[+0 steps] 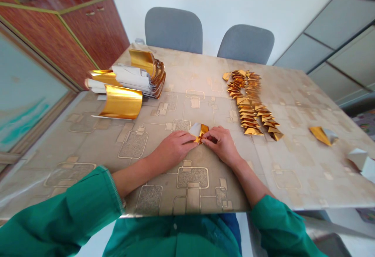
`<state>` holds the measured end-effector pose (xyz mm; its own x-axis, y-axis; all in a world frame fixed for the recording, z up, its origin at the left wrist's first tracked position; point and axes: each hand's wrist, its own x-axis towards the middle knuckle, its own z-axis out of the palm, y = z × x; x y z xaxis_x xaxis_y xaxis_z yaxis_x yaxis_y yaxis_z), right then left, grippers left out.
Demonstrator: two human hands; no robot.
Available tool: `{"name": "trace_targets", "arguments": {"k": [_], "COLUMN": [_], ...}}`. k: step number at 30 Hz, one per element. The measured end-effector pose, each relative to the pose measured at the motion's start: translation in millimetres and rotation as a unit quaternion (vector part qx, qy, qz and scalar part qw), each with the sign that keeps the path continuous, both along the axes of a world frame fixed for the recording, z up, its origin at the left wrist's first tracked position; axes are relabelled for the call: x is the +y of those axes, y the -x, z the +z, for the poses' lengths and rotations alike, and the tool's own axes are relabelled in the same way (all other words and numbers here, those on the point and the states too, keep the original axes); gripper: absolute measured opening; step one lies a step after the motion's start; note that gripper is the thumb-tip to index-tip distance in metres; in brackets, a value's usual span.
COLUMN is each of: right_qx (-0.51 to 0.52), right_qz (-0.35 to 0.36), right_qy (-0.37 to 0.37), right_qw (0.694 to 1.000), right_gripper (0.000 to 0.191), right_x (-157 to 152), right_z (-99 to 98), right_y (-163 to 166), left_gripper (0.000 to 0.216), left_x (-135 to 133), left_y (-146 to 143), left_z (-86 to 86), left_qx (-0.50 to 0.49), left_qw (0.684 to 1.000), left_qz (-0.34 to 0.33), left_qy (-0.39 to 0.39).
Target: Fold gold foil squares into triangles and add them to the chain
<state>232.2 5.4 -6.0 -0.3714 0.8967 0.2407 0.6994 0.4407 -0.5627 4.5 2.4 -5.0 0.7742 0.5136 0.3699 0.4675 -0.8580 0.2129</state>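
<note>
Green sleeves cut off; gold foil half hidden between hands

Foil sheets block left hand; folded triangles block right hand.

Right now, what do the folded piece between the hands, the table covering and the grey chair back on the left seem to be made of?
The folded piece looks like thin foil-faced paper: mirror-bright gold on one face, pale silvery on the other, with sharp creases. The table covering looks like glossy printed plastic, perhaps vinyl, judging by its sheen. The chair back looks like matt grey fabric, though no weave can be made out.
</note>
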Motion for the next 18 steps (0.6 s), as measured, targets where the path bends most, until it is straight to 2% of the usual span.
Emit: {"name": "trace_targets", "arguments": {"k": [5, 8, 12, 18], "right_qx": [-0.040, -0.044, -0.046, -0.074], "right_qz": [-0.028, -0.034, -0.050, -0.062], "right_qy": [-0.034, -0.023, 0.002, -0.012], "right_qw": [0.998, 0.998, 0.998, 0.995], "right_gripper": [0.008, 0.009, 0.012, 0.014], "right_x": [-3, -4, -4, -6], "right_z": [3.8, 4.6, 4.0, 5.4], "right_y": [3, 5, 9, 11], "left_gripper": [0.030, 0.036, 0.031, 0.029], "left_x": [-2, -2, -2, -2], "left_y": [-2, -2, -2, -2], "left_z": [2.6, 1.7, -0.2, -0.7], "left_qx": [0.000, 0.019, 0.035, 0.047], "left_qw": [1.000, 1.000, 0.999, 0.999], "left_qz": [0.015, 0.005, 0.000, 0.008], "left_qy": [0.020, 0.019, 0.002, -0.007]}}
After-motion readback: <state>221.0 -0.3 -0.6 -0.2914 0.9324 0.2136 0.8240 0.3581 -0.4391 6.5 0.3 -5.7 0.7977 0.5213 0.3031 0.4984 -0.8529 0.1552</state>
